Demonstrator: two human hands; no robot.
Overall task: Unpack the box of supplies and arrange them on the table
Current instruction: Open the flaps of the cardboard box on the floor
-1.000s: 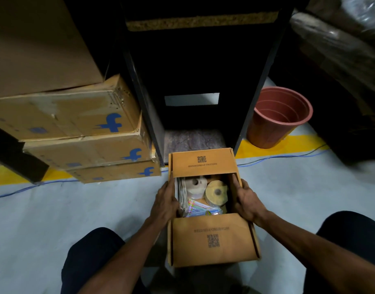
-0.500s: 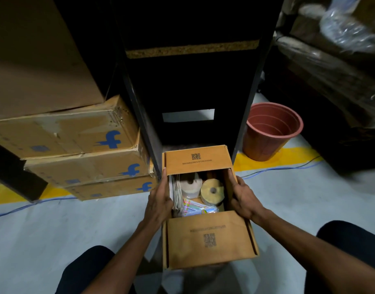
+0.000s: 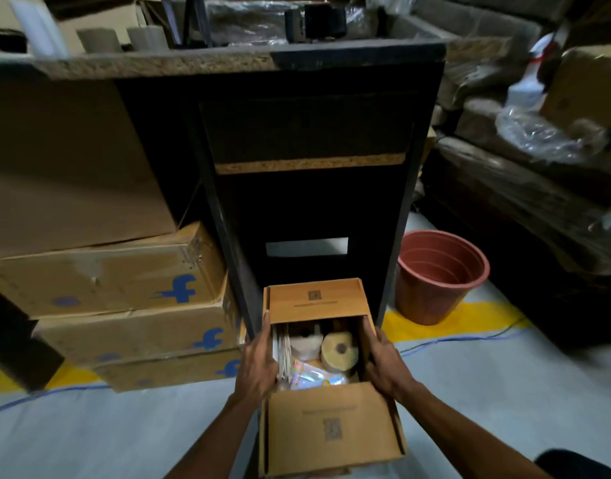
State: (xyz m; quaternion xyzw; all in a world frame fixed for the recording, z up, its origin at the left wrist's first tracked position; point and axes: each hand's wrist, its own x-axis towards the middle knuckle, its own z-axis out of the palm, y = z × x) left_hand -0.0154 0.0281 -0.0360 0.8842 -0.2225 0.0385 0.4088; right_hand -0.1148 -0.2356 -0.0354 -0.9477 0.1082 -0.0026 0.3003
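A small brown cardboard box (image 3: 328, 430) with QR-code flaps folded open is held in front of me, above the floor. My left hand (image 3: 259, 363) grips its left wall and my right hand (image 3: 383, 364) grips its right wall. Inside lie a yellowish tape roll (image 3: 340, 349), a white roll (image 3: 306, 344), a stack of thin papers (image 3: 284, 354) along the left wall and a shiny plastic packet (image 3: 314, 376). The dark table (image 3: 228, 60) rises ahead, its chipboard top edge near the top of the view.
Stacked cartons with blue logos (image 3: 107, 281) stand to the left under the table. A terracotta plastic pot (image 3: 439, 274) sits on the floor at the right, beside wrapped furniture (image 3: 525, 188). Rolls and a black device rest on the tabletop. Cables cross the grey floor.
The view has tilted up and risen, bringing the tabletop into sight. The box has come up with both hands still gripping its sides.
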